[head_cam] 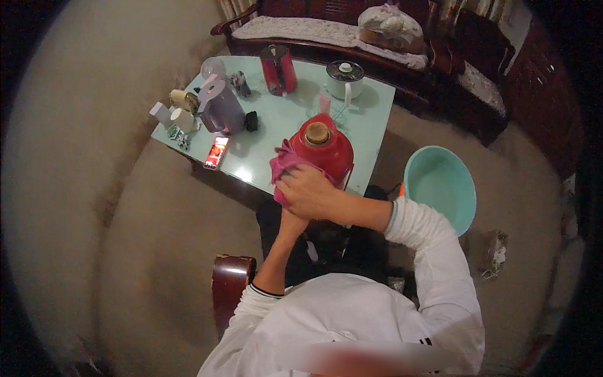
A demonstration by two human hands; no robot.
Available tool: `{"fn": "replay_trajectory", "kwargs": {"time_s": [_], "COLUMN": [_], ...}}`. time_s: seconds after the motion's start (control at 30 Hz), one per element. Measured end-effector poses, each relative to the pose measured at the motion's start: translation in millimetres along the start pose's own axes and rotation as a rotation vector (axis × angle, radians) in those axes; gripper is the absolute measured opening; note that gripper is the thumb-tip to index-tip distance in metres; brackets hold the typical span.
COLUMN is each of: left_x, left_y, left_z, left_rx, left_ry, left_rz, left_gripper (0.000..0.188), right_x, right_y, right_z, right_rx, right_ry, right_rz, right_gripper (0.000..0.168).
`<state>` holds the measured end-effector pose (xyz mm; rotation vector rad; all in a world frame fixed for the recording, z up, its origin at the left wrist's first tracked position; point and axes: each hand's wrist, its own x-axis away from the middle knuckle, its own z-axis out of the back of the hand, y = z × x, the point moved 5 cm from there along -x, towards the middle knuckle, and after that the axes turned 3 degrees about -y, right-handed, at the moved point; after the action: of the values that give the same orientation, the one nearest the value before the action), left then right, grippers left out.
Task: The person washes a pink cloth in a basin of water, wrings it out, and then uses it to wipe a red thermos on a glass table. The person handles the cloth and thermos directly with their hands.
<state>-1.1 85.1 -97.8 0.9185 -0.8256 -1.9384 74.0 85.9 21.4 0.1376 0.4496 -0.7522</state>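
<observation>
A red thermos flask with a cork stopper stands upright before me, at the near right part of the table. My right hand grips a bunched magenta cloth, which lies against the flask's left side. Just below it is my left hand, its wrist showing and its fingers hidden behind the right hand and cloth. What the left hand holds cannot be seen. Behind the flask, a pink tube stands on the glass-topped table.
A grey-purple pitcher, a lit phone, a red kettle and a lidded white pot occupy the table. Right of it is a turquoise basin. A wooden chair arm is at lower left; a wooden sofa stands behind.
</observation>
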Motion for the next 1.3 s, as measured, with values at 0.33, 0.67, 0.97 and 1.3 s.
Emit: {"fn": "replay_trajectory", "kwargs": {"time_s": [0.33,0.67,0.97,1.3], "left_x": [-16,-10,-8,-16], "left_y": [42,33,11,32], "left_z": [12,6,19,9], "left_rx": [0.537,0.503,0.328,0.514], "left_ry": [-0.001,-0.119,0.118,-0.088], "left_rz": [0.044,0.221,0.04,0.296], "left_gripper": [0.03,0.02,0.028,0.042], "right_x": [77,87,17,137], "right_y": [12,29,17,74], "right_z": [30,45,18,35], "right_rx": [-0.037,0.1,-0.064,-0.495], "right_ry": [-0.015,0.077,0.033,0.396], "right_rz": [0.026,0.04,0.069,-0.42], "right_gripper": [0.043,0.036,0.034,0.04]}}
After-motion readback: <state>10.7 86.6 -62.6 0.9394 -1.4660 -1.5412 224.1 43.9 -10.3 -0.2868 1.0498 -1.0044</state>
